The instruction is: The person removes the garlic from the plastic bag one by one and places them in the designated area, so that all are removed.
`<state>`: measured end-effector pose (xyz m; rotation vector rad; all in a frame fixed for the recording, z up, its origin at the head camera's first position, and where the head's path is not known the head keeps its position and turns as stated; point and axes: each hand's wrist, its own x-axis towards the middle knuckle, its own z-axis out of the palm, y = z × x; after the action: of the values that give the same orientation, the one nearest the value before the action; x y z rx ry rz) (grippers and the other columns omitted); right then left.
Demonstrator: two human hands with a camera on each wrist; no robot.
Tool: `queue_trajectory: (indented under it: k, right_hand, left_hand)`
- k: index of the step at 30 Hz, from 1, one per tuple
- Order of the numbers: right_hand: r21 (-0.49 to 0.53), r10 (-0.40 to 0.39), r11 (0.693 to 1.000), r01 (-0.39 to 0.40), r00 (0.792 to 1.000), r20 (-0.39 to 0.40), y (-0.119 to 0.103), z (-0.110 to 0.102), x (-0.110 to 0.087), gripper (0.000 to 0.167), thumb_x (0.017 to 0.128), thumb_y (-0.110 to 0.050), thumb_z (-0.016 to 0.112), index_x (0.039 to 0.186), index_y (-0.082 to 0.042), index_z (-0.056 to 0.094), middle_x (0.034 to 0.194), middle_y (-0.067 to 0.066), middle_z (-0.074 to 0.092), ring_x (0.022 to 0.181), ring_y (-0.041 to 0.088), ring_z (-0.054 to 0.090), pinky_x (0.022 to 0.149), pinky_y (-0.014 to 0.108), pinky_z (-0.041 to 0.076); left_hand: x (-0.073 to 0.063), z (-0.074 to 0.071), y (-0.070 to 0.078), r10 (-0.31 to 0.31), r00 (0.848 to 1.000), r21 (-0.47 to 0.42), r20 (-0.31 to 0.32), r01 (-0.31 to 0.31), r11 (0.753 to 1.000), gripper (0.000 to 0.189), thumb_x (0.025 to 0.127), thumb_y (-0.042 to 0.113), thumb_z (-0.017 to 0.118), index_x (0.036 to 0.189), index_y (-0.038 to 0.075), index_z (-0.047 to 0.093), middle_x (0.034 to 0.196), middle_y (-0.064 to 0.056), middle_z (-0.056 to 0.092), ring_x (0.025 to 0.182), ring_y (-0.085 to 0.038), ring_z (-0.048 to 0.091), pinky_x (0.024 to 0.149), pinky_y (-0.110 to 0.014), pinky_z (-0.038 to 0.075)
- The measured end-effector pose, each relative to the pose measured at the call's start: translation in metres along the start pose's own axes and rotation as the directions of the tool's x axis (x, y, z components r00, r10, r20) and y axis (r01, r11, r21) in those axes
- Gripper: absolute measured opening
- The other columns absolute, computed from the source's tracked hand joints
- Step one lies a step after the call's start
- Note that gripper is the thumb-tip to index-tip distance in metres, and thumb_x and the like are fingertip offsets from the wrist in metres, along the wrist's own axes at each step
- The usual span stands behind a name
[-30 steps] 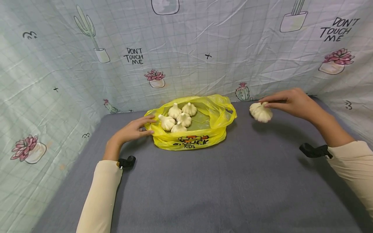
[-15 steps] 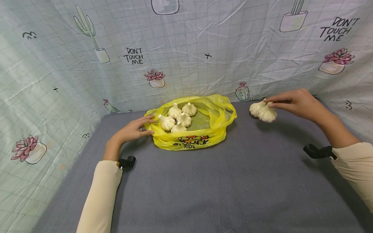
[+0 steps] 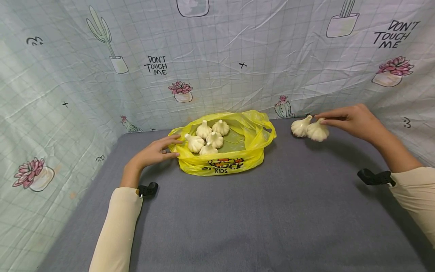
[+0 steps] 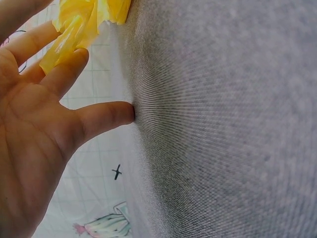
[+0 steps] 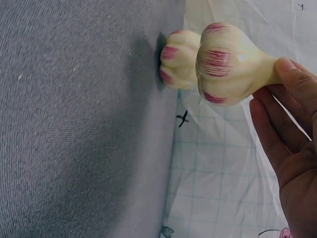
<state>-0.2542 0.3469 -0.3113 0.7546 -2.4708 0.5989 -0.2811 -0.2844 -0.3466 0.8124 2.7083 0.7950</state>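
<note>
**The right hand (image 3: 355, 121) pinches a garlic bulb (image 3: 318, 131) by its stem**

Thumb and fingertips are clamped on the neck of the bulb, which hangs just above the grey surface (image 3: 258, 219). Its long axis is close to upright: seen from the head, the stem points to about 12 or 1 o'clock, the round base towards 6. The hand reaches in from 4 o'clock, its fingers aimed towards 9.

Just beside that bulb, at 10 o'clock, a second bulb (image 3: 299, 127) sits on the surface, its stem leaning to 1 o'clock; I can't tell whether the two touch.

Further off, towards 9 o'clock, a yellow bag (image 3: 191, 166) lies open with five bulbs (image 3: 215, 139) inside. The left hand (image 3: 153, 153), its forearm rising from 7 o'clock, touches the bag's 9 o'clock edge, fingers and thumb spread apart.
</note>
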Motion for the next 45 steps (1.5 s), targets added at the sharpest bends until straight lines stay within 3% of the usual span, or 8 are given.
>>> queue_trajectory:
  k: [5, 13, 22, 30, 36, 45]
  right_hand:
    - [-0.019, 0.043, 0.999, -0.043, 0.999, -0.009, 0.009, 0.000, -0.002, 0.023, 0.084, -0.009, 0.083, 0.105, -0.019, 0.084, 0.097, -0.022, 0.074, 0.061, -0.006, 0.046, 0.058, 0.016, 0.036]
    - [-0.057, 0.086, 0.995, -0.087, 0.996, -0.010, 0.018, -0.002, -0.005, 0.021, 0.087, -0.012, 0.081, 0.107, -0.018, 0.083, 0.089, 0.006, 0.078, 0.054, 0.000, 0.035, 0.052, 0.021, 0.030]
    - [-0.079, 0.141, 0.987, -0.139, 0.990, 0.018, 0.029, -0.003, -0.007, 0.020, 0.091, -0.014, 0.077, 0.110, -0.014, 0.082, 0.081, 0.006, 0.077, 0.050, 0.000, 0.016, 0.045, 0.027, 0.023]
    - [-0.087, 0.190, 0.979, -0.185, 0.980, 0.053, 0.033, -0.001, -0.006, 0.020, 0.094, -0.017, 0.075, 0.112, -0.012, 0.081, 0.077, 0.005, 0.075, 0.049, 0.002, 0.018, 0.045, 0.028, 0.024]
    - [-0.076, 0.243, 0.969, -0.237, 0.965, 0.096, 0.036, 0.004, -0.004, 0.023, 0.096, -0.023, 0.073, 0.116, -0.012, 0.080, 0.086, 0.010, 0.077, 0.050, 0.005, 0.023, 0.048, 0.029, 0.026]
    - [-0.058, 0.257, 0.966, -0.251, 0.957, 0.134, 0.040, 0.012, -0.001, 0.025, 0.096, -0.025, 0.073, 0.115, -0.011, 0.080, 0.093, 0.012, 0.078, 0.051, 0.007, 0.029, 0.049, 0.029, 0.028]
  left_hand:
    - [0.000, 0.000, 0.000, -0.003, 1.000, 0.005, 0.003, 0.003, 1.000, 0.056, 0.102, 0.034, 0.064, 0.151, 0.011, 0.050, 0.167, -0.008, 0.027, 0.152, -0.035, 0.024, 0.113, -0.059, 0.036]
    - [-0.001, 0.000, -0.001, -0.001, 1.000, -0.006, 0.003, 0.001, 1.000, 0.056, 0.102, 0.033, 0.064, 0.151, 0.010, 0.050, 0.167, -0.008, 0.027, 0.153, -0.035, 0.022, 0.113, -0.059, 0.036]
    - [-0.001, -0.001, -0.001, 0.003, 1.000, 0.006, 0.005, -0.003, 1.000, 0.055, 0.102, 0.034, 0.064, 0.151, 0.010, 0.051, 0.167, -0.008, 0.027, 0.152, -0.035, 0.025, 0.113, -0.059, 0.037]
    - [-0.001, -0.002, 0.000, 0.000, 1.000, -0.018, 0.011, 0.000, 1.000, 0.054, 0.102, 0.032, 0.063, 0.150, 0.009, 0.050, 0.167, -0.009, 0.026, 0.152, -0.036, 0.024, 0.113, -0.060, 0.036]
    - [0.000, -0.002, 0.001, -0.008, 1.000, 0.001, 0.015, 0.008, 1.000, 0.055, 0.102, 0.034, 0.064, 0.150, 0.010, 0.051, 0.167, -0.008, 0.027, 0.153, -0.035, 0.023, 0.113, -0.059, 0.036]
    - [0.000, -0.004, 0.000, -0.002, 1.000, -0.002, 0.022, 0.002, 1.000, 0.054, 0.102, 0.034, 0.064, 0.149, 0.010, 0.052, 0.167, -0.008, 0.027, 0.153, -0.035, 0.024, 0.112, -0.059, 0.038]
